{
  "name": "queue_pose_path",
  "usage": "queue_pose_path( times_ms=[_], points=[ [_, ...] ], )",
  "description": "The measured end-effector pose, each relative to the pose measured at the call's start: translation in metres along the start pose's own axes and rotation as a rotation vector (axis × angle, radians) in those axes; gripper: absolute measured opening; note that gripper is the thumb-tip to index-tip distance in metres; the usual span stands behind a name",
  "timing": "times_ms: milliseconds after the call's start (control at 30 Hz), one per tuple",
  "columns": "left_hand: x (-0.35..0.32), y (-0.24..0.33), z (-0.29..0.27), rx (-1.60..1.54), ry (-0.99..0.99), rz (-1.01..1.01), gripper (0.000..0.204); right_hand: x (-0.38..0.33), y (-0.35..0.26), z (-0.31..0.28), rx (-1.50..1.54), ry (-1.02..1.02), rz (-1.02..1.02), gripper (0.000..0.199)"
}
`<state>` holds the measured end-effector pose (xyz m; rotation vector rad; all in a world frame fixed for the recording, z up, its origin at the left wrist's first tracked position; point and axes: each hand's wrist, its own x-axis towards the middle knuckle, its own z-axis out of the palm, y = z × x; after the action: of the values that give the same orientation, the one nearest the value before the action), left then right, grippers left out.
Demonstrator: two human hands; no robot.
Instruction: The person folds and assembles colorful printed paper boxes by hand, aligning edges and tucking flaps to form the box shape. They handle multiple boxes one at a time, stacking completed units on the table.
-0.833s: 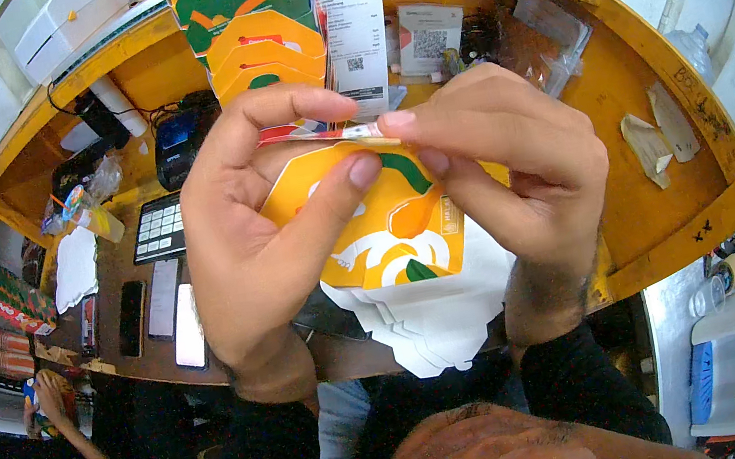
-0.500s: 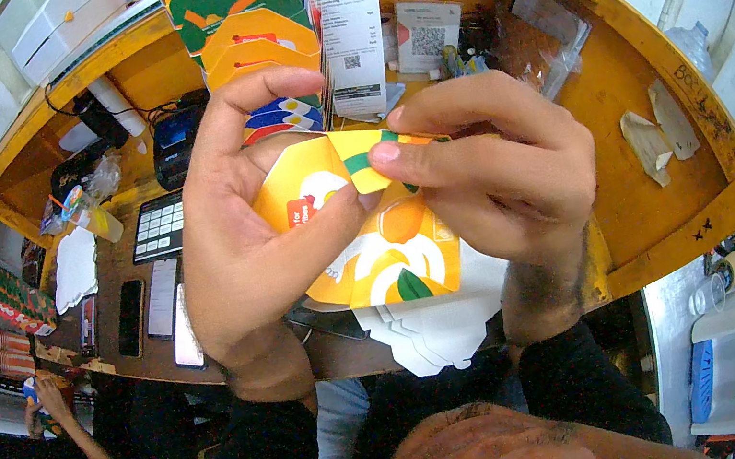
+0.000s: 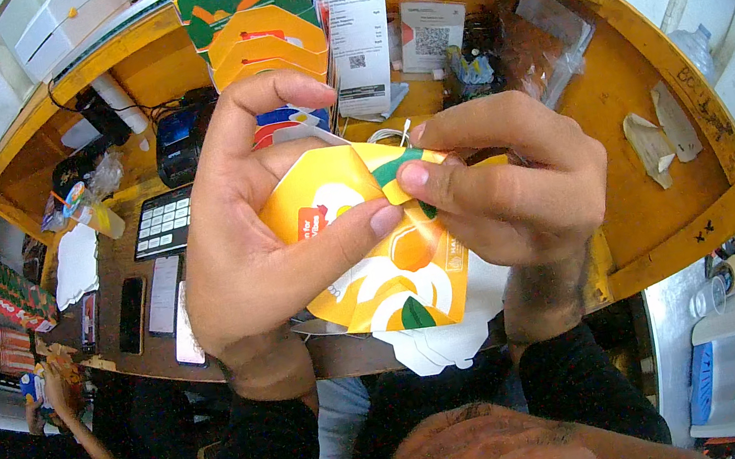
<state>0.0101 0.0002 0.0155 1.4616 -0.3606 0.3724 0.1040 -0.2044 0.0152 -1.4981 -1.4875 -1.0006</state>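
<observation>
Both hands meet at the centre of the view around a flat yellow-and-orange printed card carton (image 3: 394, 274), which is held up in the air above the near edge of a brown wooden desk (image 3: 665, 209). The left hand (image 3: 252, 239) grips the carton from the nine o'clock side, its thumb pressed across the printed face and its forefinger arched over the top. The right hand (image 3: 516, 185) comes in from three o'clock and pinches a small folded flap at the carton's top edge between thumb and forefinger, so that the fingertips of the two hands almost touch. Under the carton, at six o'clock, the white edges of more flat cartons (image 3: 436, 349) stick out. At twelve o'clock a tall stack of orange and green cartons (image 3: 249, 16) stands on the desk, with a long white paper slip (image 3: 355, 37) hanging just beside it. Toward ten o'clock lie a black card reader (image 3: 178, 144) and a calculator (image 3: 162, 223), and at nine o'clock two phones (image 3: 147, 305) lie side by side. At the far eight o'clock rim another person's hand (image 3: 53, 384) reaches up, well apart from the carton.
</observation>
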Motion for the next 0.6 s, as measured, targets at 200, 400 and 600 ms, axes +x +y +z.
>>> queue_pose_path(
  times_ms=[200, 400, 600],
  points=[
    [0.002, 0.002, 0.000, -0.088, -0.031, -0.046, 0.077, 0.000, -0.008, 0.002, 0.020, 0.010, 0.079, 0.010],
    [0.004, -0.003, 0.001, -0.140, -0.015, -0.014, 0.075, 0.000, -0.011, 0.003, -0.041, -0.001, 0.028, 0.004],
    [0.006, -0.004, 0.002, 0.012, 0.049, 0.005, 0.070, 0.000, -0.004, 0.004, -0.151, -0.021, -0.136, 0.014]
  ],
)
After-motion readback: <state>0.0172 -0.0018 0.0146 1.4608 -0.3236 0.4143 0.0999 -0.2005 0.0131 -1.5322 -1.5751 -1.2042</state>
